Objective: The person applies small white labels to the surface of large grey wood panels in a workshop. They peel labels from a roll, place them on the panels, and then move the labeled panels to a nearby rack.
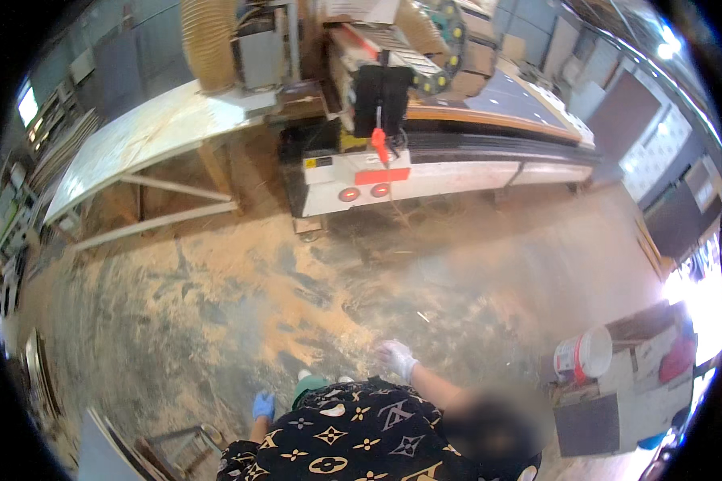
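My left hand (263,405), in a blue glove, hangs low beside my black patterned shirt (337,433). It looks small here, its fingers loosely apart and nothing seen in them. Farther forward, over the dusty floor (297,297), my right hand (395,358) reaches out in a whitish glove. Its fingers are spread, slightly smeared, and appear to hold nothing. Neither hand touches any object that I can see. Beyond them stands a large flatbed cutting machine (449,176) with a white and black base, red round buttons and a red-and-black hanging piece at its near corner.
A white-topped wooden-legged table (152,140) adjoins the machine at left, near a ribbed yellowish hose (208,44). At right a white bucket (594,353) sits on stacked boards or boxes (590,425). Panels (104,449) lean at lower left. Sawdust covers the floor.
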The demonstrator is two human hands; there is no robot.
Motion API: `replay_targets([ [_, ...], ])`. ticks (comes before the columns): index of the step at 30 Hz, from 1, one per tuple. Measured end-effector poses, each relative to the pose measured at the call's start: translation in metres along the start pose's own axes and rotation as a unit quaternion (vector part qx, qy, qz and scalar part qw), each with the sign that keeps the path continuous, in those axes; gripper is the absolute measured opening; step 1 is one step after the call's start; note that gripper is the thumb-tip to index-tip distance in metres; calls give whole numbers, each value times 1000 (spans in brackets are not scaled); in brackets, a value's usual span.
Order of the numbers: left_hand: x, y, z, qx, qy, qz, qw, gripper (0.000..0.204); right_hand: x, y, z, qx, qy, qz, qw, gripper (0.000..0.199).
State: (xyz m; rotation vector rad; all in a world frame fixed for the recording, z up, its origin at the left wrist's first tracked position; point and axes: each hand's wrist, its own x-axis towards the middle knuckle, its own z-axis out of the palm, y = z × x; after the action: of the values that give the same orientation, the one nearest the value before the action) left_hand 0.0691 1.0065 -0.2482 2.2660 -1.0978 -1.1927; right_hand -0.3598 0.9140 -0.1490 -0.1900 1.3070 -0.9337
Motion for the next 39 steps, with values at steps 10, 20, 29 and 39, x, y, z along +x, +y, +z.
replay_targets([
  [10,143,29,-23,73,-52,-13,996,36,55,18,-35,93,182,-61,977,11],
  [20,261,131,-61,-96,-105,121,982,41,127,54,-6,-356,176,-260,881,26],
  [29,253,168,-15,28,-170,115,978,44,81,102,-92,-522,257,-79,809,20],
  [39,257,265,81,95,-198,139,966,38,122,-10,-168,-658,187,-328,652,12],
])
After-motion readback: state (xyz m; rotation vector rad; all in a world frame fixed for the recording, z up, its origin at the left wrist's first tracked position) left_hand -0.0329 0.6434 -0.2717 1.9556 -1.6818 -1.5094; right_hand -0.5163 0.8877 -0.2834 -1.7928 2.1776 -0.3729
